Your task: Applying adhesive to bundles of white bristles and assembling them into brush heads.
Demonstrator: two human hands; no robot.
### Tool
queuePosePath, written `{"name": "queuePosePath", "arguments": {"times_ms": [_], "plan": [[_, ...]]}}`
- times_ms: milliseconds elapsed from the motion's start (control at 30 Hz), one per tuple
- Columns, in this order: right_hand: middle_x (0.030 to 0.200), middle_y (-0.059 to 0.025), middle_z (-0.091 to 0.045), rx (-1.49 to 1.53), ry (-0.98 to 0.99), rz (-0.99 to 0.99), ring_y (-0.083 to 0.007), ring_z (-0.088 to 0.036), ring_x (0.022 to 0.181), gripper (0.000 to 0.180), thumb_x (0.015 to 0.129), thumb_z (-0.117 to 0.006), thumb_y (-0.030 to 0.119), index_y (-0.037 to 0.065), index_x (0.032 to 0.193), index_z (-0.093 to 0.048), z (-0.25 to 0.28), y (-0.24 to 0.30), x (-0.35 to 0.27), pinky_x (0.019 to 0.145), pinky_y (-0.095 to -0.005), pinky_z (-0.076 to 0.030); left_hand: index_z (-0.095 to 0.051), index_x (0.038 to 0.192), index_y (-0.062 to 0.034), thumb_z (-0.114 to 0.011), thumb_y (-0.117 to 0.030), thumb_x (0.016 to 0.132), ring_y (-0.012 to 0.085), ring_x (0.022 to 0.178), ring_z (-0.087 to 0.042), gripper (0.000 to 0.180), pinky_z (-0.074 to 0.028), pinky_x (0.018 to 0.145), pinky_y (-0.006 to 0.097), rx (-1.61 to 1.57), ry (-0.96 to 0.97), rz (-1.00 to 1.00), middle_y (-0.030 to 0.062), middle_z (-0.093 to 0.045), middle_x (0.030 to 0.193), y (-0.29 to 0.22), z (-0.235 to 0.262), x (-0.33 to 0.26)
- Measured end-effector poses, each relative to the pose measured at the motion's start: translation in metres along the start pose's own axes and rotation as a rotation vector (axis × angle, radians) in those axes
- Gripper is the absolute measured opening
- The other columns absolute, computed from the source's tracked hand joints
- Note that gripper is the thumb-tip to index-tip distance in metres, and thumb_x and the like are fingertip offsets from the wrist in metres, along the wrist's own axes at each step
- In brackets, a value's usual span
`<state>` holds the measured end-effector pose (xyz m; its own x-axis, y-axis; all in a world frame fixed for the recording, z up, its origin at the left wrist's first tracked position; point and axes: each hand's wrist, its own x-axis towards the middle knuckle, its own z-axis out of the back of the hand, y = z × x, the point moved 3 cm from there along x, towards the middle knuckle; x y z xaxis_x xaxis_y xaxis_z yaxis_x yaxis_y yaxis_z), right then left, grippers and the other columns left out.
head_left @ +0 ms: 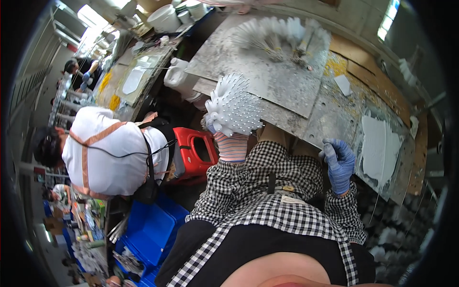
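My left hand (211,125), gloved with a striped cuff, is closed around a bunch of white-tipped stems (236,107). Its pale strands fan outward in a dome with small white dots at their ends, and it hides most of the fingers. By the front edge of the work table (287,122), my right hand (338,165) wears a blue knit glove. Its fingers are curled in; anything between them is too small or hidden to make out. To its right, a sheet of white paste (380,148) is spread on a board.
Several bunches of pale bristly stems (282,38) lie at the table's back. A white scrap (343,85) rests nearby. On the left are a white jug (179,76), a red plastic stool (193,150), a seated person in white (112,150) and a blue bin (153,229).
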<state>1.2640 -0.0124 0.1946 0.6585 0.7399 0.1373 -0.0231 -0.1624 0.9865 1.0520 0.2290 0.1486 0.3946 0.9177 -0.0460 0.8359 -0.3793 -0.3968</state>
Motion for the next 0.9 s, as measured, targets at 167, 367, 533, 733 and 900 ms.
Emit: {"name": "queuePosePath", "arguments": {"times_ms": [167, 367, 533, 733, 900], "plan": [[0.086, -0.0032, -0.069, -0.175, 0.080, 0.046, -0.0102, -0.067, 0.075, 0.012, 0.094, -0.066, 0.004, 0.000, 0.104, -0.071, -0.023, 0.033, 0.018, 0.067, -0.0244, -0.056, -0.045, 0.143, -0.0061, -0.051, -0.072, 0.090, 0.0266, 0.123, -0.050, 0.084, -0.037, 0.111, 0.041, -0.324, 0.147, 0.282, 0.0085, -0.052, 0.138, -0.040, -0.035, -0.022], [0.078, -0.0098, -0.071, -0.455, 0.216, 0.334, -0.0109, -0.068, 0.068, 0.012, 0.089, -0.071, 0.009, -0.002, 0.095, -0.070, -0.049, 0.079, 0.123, 0.059, -0.0246, -0.051, -0.045, 0.130, -0.0116, -0.062, -0.014, 0.091, 0.0308, 0.122, -0.058, 0.042, -0.048, 0.103, 0.046, 0.469, 0.283, -0.159, 0.0188, -0.059, 0.131, -0.085, -0.106, 0.023], [0.106, -0.0117, -0.069, -1.117, 0.109, 0.960, -0.0277, -0.065, 0.101, 0.035, 0.085, -0.072, 0.023, 0.008, 0.116, -0.066, -0.051, 0.132, 0.296, 0.090, -0.0401, -0.050, -0.041, 0.129, 0.0013, -0.060, -0.015, 0.095, 0.0187, 0.089, -0.064, 0.042, -0.052, 0.088, 0.036, 0.847, 0.403, -0.104, 0.0070, -0.062, 0.092, -0.055, -0.154, 0.121], [0.123, -0.0106, -0.065, -1.667, -0.176, 0.998, -0.0330, -0.059, 0.115, 0.048, 0.090, -0.065, 0.031, 0.015, 0.135, -0.058, -0.005, 0.117, 0.488, 0.105, -0.0455, -0.040, -0.052, 0.118, -0.0076, -0.063, -0.024, 0.097, 0.0145, 0.084, -0.062, 0.029, -0.053, 0.077, 0.032, 0.723, 0.432, 0.143, 0.0029, -0.061, 0.089, 0.036, -0.211, 0.269], [0.094, -0.0110, -0.072, -1.346, 0.196, 0.771, -0.0303, -0.070, 0.082, 0.025, 0.098, -0.054, 0.024, 0.019, 0.117, -0.069, -0.029, 0.110, 0.494, 0.075, -0.0413, -0.054, -0.056, 0.117, -0.0117, -0.068, -0.007, 0.093, 0.0125, 0.080, -0.061, 0.027, -0.052, 0.071, 0.026, 0.567, 0.275, 0.177, 0.0008, -0.061, 0.091, 0.077, -0.219, 0.379]]}}
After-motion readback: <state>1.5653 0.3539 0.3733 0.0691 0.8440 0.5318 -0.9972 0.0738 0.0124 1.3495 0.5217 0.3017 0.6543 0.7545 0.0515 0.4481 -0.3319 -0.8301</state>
